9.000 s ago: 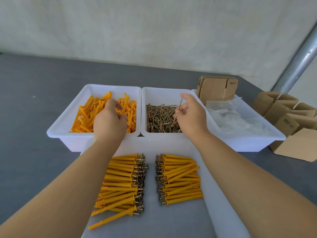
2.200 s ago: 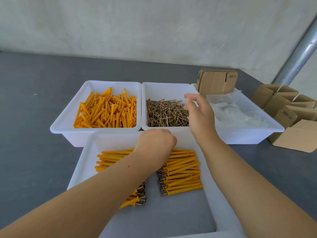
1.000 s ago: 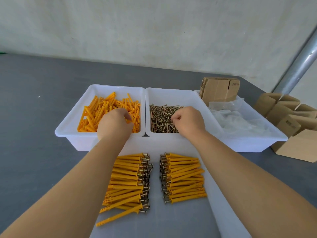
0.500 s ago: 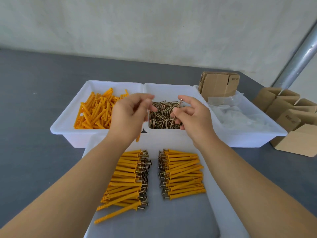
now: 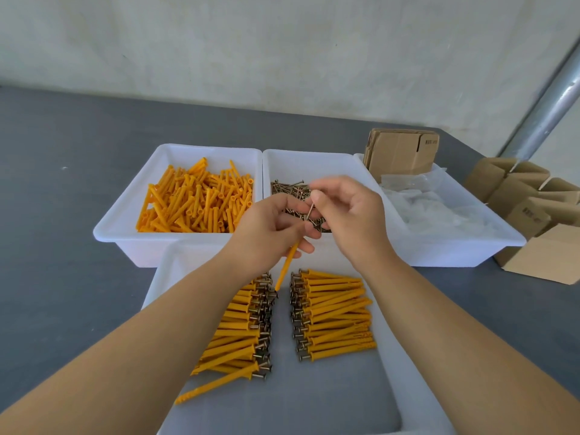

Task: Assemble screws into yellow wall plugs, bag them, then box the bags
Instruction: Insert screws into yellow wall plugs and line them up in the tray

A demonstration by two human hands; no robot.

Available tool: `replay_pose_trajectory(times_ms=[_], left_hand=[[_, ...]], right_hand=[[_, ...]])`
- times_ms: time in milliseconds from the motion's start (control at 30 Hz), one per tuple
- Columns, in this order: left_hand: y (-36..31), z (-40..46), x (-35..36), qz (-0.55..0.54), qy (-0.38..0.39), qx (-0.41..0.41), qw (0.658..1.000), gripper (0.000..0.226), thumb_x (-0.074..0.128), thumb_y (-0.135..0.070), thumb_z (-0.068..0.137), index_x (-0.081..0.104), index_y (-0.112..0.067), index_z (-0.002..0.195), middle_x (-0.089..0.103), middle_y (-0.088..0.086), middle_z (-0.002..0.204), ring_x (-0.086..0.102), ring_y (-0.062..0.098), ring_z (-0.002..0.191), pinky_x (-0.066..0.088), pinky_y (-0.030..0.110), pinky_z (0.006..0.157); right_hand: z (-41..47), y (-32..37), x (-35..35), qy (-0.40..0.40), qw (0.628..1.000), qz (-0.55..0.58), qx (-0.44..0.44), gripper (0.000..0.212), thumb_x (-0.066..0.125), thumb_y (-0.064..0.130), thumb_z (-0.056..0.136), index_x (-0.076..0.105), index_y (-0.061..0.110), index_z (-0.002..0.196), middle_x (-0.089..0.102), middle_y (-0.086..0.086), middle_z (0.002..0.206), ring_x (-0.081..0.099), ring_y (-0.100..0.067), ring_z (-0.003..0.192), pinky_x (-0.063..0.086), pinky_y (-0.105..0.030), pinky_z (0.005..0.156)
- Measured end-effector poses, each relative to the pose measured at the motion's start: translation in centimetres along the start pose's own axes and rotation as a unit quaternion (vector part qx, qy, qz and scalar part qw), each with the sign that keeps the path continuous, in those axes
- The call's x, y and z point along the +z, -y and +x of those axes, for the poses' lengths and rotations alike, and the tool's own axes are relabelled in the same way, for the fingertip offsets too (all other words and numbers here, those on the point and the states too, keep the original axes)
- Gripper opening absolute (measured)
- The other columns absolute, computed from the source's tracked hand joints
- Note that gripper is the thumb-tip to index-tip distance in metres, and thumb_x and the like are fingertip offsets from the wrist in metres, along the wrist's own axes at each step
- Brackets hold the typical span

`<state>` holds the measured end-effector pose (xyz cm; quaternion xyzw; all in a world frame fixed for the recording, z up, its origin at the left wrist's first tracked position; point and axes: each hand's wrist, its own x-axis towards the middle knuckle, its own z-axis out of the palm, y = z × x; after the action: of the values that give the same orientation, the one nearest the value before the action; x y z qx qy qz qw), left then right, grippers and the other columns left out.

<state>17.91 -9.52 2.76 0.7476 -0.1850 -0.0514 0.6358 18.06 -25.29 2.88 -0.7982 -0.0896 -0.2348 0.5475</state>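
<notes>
My left hand (image 5: 266, 229) grips a yellow wall plug (image 5: 286, 268) that slants down toward the near tray. My right hand (image 5: 348, 215) pinches a screw (image 5: 310, 211) by its head, the tip pointing at the plug's upper end between my left fingers. Both hands hover over the front of the screw bin (image 5: 317, 164). Loose plugs fill the left bin (image 5: 125, 215). Two rows of assembled plugs with screws, a left row (image 5: 238, 334) and a right row (image 5: 332, 315), lie in the near tray (image 5: 175, 262).
A right bin (image 5: 455, 243) holds clear plastic bags (image 5: 433, 208) and a stack of flat cardboard boxes (image 5: 401, 152). Several folded cardboard boxes (image 5: 533, 215) stand at the table's right edge. A metal pole (image 5: 546, 105) rises at the far right.
Both hands left the bins, the left with a plug and the right with a screw, and came together above the near tray; the screw now points at the plug's end.
</notes>
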Motion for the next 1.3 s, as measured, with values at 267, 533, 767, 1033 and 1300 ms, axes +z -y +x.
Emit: replay_pose_trajectory(times_ms=[267, 533, 767, 1033, 1300], left_hand=[[0.3, 0.0, 0.3, 0.046, 0.006, 0.085, 0.995, 0.028, 0.062, -0.01, 0.096, 0.062, -0.013, 0.124, 0.078, 0.0, 0.086, 0.065, 0.039, 0.086, 0.056, 0.035, 0.067], [1.0, -0.6, 2.4, 0.168, -0.004, 0.073, 0.983, 0.013, 0.074, -0.003, 0.083, 0.067, -0.013, 0.087, 0.072, 0.0, 0.082, 0.071, 0.013, 0.073, 0.058, 0.034, 0.07], [1.7, -0.3, 4.3, 0.591, 0.01, 0.206, 0.78, 0.009, 0.063, -0.01, 0.087, 0.065, -0.018, 0.085, 0.059, -0.003, 0.091, 0.052, 0.02, 0.091, 0.042, 0.031, 0.057], [1.4, 0.9, 1.1, 0.439, -0.122, 0.192, 0.869, 0.008, 0.071, -0.016, 0.088, 0.076, -0.009, 0.09, 0.064, 0.007, 0.097, 0.057, 0.029, 0.094, 0.052, 0.042, 0.071], [2.9, 2.8, -5.1, 0.558, -0.074, -0.237, 0.792, 0.043, 0.03, -0.044, 0.104, 0.06, -0.014, 0.096, 0.061, 0.008, 0.099, 0.058, 0.031, 0.098, 0.05, 0.049, 0.094]], right_hand=[[0.1, 0.2, -1.2, -0.123, 0.991, 0.042, 0.046, 0.027, 0.046, 0.034, 0.1, 0.073, 0.029, 0.099, 0.068, 0.005, 0.096, 0.062, 0.0, 0.074, 0.054, -0.033, 0.073], [0.4, -0.6, -1.9, -0.157, 0.985, 0.049, 0.058, 0.027, 0.049, 0.024, 0.101, 0.071, 0.036, 0.089, 0.07, 0.015, 0.09, 0.063, -0.006, 0.075, 0.052, -0.042, 0.074], [0.6, -1.2, -1.7, -0.131, 0.988, 0.034, 0.069, 0.024, 0.051, 0.019, 0.101, 0.074, 0.024, 0.097, 0.068, 0.011, 0.089, 0.062, 0.001, 0.072, 0.049, -0.031, 0.07], [0.7, -1.8, -1.6, -0.071, 0.995, -0.036, 0.055, 0.023, 0.052, 0.018, 0.099, 0.073, 0.026, 0.098, 0.067, 0.02, 0.089, 0.063, -0.002, 0.089, 0.046, -0.021, 0.076], [3.0, -3.1, -0.7, 0.11, 0.945, -0.284, 0.117, 0.03, 0.053, 0.022, 0.099, 0.064, 0.028, 0.126, 0.063, 0.008, 0.13, 0.056, -0.013, 0.116, 0.046, -0.031, 0.091]])
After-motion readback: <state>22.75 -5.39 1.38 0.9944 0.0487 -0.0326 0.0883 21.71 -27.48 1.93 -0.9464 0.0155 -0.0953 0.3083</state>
